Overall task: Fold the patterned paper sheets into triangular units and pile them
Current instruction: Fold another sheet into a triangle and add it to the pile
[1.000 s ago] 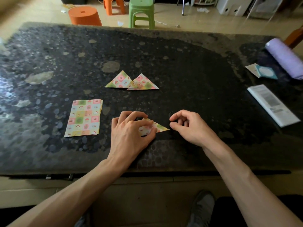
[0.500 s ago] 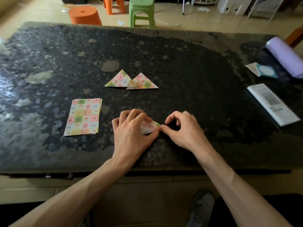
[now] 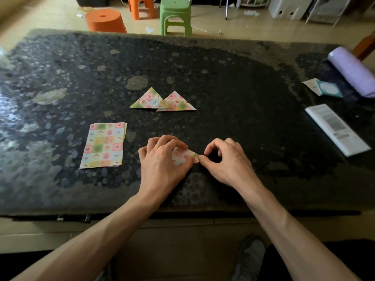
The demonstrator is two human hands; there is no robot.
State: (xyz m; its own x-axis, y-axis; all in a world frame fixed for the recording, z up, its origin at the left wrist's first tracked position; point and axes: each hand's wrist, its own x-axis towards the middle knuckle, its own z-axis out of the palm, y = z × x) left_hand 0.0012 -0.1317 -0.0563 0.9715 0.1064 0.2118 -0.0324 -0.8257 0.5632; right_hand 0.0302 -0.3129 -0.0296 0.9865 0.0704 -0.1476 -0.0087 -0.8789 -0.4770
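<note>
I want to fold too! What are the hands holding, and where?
The left hand grips most of the folded patterned paper; the right hand pinches its right tip.

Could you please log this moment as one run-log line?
phase: folding | left hand: holds folded paper | right hand: pinches its right tip | finished: two overlapping triangles beyond | waiting: sheet stack at left

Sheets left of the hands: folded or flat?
Flat, unfolded: the sheet stack lies as full rectangles, edges slightly fanned, apart from the left hand, which holds the folded piece.
</note>
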